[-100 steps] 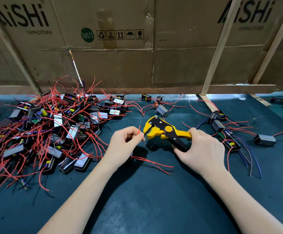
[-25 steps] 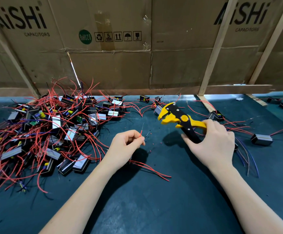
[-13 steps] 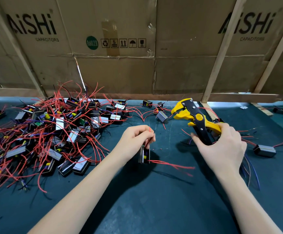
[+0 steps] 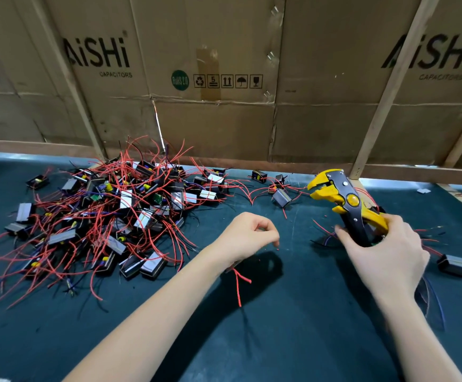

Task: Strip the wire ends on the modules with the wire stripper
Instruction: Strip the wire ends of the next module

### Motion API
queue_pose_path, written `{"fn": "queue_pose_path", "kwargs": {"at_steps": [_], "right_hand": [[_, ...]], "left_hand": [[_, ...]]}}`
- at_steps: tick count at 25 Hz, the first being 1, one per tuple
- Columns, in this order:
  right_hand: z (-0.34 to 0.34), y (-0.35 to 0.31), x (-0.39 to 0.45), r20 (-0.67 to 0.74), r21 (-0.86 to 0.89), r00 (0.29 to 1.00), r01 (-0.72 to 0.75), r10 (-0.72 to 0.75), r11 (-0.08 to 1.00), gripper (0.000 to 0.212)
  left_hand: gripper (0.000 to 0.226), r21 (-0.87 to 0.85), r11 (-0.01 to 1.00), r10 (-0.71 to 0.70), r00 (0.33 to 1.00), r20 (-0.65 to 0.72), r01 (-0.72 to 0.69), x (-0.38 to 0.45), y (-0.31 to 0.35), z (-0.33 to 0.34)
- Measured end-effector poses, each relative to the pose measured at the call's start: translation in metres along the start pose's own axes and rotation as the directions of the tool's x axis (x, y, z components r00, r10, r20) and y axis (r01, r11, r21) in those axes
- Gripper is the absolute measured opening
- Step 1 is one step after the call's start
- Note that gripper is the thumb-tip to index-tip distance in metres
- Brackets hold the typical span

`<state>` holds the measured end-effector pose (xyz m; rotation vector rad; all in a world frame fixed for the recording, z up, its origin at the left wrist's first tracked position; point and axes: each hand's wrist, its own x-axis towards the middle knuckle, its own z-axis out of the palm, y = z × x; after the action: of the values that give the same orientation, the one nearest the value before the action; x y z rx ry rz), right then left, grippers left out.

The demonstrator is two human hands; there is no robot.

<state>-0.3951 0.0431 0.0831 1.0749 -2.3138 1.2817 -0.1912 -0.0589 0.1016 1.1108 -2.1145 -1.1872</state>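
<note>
Left hand curled, red wires trailing beneath; grip unclear. Right hand grips wire stripper, head at 11 o'clock. Modules piled at 9 o'clock: light; wires limp, snag-prone. Pinch near tip.

Electronics assembly workshop: heaped wired modules, capacitor cartons behind green bench.

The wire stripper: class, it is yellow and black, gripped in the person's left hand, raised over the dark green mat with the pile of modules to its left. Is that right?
Not quite. The head view shows the wire stripper gripped in the right hand, not the left. The rest holds: yellow and black, raised over the dark green mat, with the pile of modules to its left.
</note>
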Motion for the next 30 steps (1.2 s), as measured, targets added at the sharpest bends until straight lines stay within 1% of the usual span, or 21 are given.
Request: {"fn": "queue_pose_path", "kwargs": {"at_steps": [3, 5, 7, 8, 9, 10, 11, 12, 13, 14, 15, 16, 18, 20, 21, 22, 23, 25, 26, 28, 30], "right_hand": [[0.000, -0.002, 0.000, -0.001, 0.003, 1.000, -0.002, 0.002, 1.000, 0.063], [-0.002, -0.002, 0.001, -0.021, 0.029, 1.000, -0.017, 0.017, 0.999, 0.062], [-0.004, -0.001, 0.003, -0.047, 0.089, 0.998, -0.044, 0.049, 0.995, 0.059], [-0.004, 0.000, 0.005, -0.058, 0.130, 0.996, -0.063, 0.071, 0.990, 0.058], [-0.005, 0.002, 0.006, -0.068, 0.169, 0.993, -0.085, 0.098, 0.982, 0.057], [-0.006, 0.004, 0.007, -0.080, 0.195, 0.989, -0.108, 0.125, 0.975, 0.057], [-0.007, 0.006, 0.007, -0.095, 0.205, 0.984, -0.126, 0.148, 0.971, 0.057], [-0.008, 0.008, 0.008, -0.111, 0.201, 0.980, -0.139, 0.163, 0.970, 0.057], [-0.009, 0.008, 0.009, -0.122, 0.190, 0.977, -0.150, 0.175, 0.970, 0.057], [-0.010, 0.009, 0.009, -0.127, 0.178, 0.975, -0.156, 0.180, 0.971, 0.058], [-0.010, 0.008, 0.009, -0.128, 0.170, 0.975, -0.156, 0.179, 0.973, 0.057], [-0.010, 0.007, 0.009, -0.124, 0.169, 0.978, -0.144, 0.166, 0.975, 0.057], [-0.009, 0.002, 0.005, -0.092, 0.202, 0.989, -0.095, 0.116, 0.975, 0.052], [-0.008, -0.006, -0.002, 0.029, 0.322, 0.998, -0.056, 0.050, 0.945, 0.043], [-0.009, -0.011, -0.005, 0.156, 0.411, 0.988, -0.069, 0.004, 0.909, 0.041], [-0.007, -0.015, -0.008, 0.310, 0.497, 0.948, -0.103, -0.066, 0.862, 0.039], [-0.005, -0.019, -0.012, 0.453, 0.571, 0.879, -0.155, -0.151, 0.806, 0.037], [0.000, -0.022, -0.016, 0.614, 0.646, 0.744, -0.280, -0.266, 0.710, 0.031], [0.003, -0.021, -0.018, 0.649, 0.642, 0.712, -0.321, -0.270, 0.696, 0.033], [0.006, -0.019, -0.019, 0.666, 0.583, 0.718, -0.334, -0.201, 0.741, 0.041], [0.009, -0.013, -0.016, 0.615, 0.458, 0.784, -0.274, -0.079, 0.846, 0.037]], "left_hand": [[0.020, -0.061, 0.998, -0.022, 0.996, -0.083, 0.017, 0.003, -0.003, -0.001], [0.024, -0.190, 0.979, -0.109, 0.981, -0.158, 0.078, 0.013, 0.007, 0.002], [0.027, -0.303, 0.945, -0.174, 0.974, -0.144, 0.124, 0.031, 0.026, 0.013], [0.028, -0.330, 0.937, -0.165, 0.979, -0.117, 0.118, 0.040, 0.040, 0.022], [0.035, -0.350, 0.932, -0.134, 0.988, -0.081, 0.098, 0.047, 0.057, 0.031], [0.051, -0.359, 0.930, -0.102, 0.994, -0.033, 0.084, 0.053, 0.073, 0.039], [0.077, -0.328, 0.943, -0.061, 0.998, 0.020, 0.064, 0.057, 0.086, 0.047], [0.100, -0.219, 0.976, -0.003, 0.999, 0.052, 0.014, 0.059, 0.095, 0.053], [0.112, -0.020, 0.997, 0.075, 0.995, 0.070, -0.074, 0.058, 0.100, 0.054], [0.113, 0.234, 0.959, 0.149, 0.987, 0.064, -0.160, 0.056, 0.101, 0.049], [0.105, 0.452, 0.867, 0.216, 0.976, 0.035, -0.208, 0.051, 0.096, 0.038], [0.089, 0.604, 0.768, 0.276, 0.961, -0.014, -0.212, 0.045, 0.087, 0.023], [0.057, 0.757, 0.640, 0.323, 0.940, -0.114, -0.128, 0.029, 0.059, -0.019], [0.038, 0.812, 0.580, 0.235, 0.944, -0.231, 0.054, 0.009, 0.026, -0.069], [0.029, 0.793, 0.588, 0.165, 0.936, -0.310, 0.159, -0.002, 0.011, -0.092], [0.021, 0.752, 0.605, 0.090, 0.916, -0.392, 0.262, -0.012, -0.004, -0.114], [0.017, 0.701, 0.619, 0.016, 0.887, -0.462, 0.354, -0.021, -0.016, -0.131], [0.019, 0.609, 0.668, -0.052, 0.843, -0.535, 0.427, -0.036, -0.033, -0.153], [0.025, 0.574, 0.702, -0.061, 0.838, -0.542, 0.422, -0.041, -0.038, -0.156], [0.034, 0.568, 0.723, -0.063, 0.857, -0.512, 0.393, -0.048, -0.044, -0.155], [0.033, 0.627, 0.676, -0.025, 0.863, -0.505, 0.387, -0.051, -0.047, -0.147]]}}
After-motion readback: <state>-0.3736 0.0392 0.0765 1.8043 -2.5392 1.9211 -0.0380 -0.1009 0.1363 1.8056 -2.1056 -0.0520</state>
